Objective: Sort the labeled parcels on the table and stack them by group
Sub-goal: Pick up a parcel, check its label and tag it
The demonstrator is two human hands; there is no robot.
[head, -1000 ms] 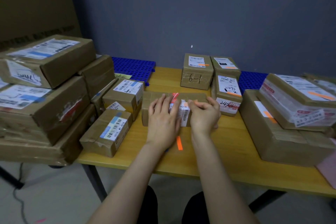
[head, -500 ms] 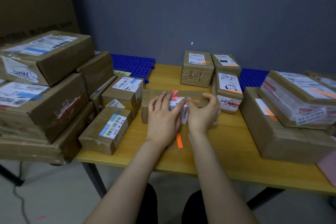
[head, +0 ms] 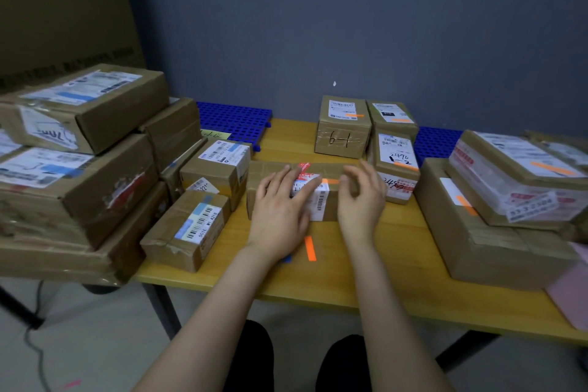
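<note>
Pressing one parcel (head: 264,170), left hand (head: 280,210) fingers spread; right hand (head: 361,200) fingers loosely curled.

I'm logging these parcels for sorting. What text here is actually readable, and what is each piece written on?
"6-1": handwritten on the front of the back-centre parcel.
"SG1E M1 A218": barcode label on the small front-left parcel.
"33-3-2304" (last digits unsure): side label of the clear-wrapped parcel.
Label on the middle parcel: partly under the left hand, unreadable.
All other labels: too small or blurred.
</note>
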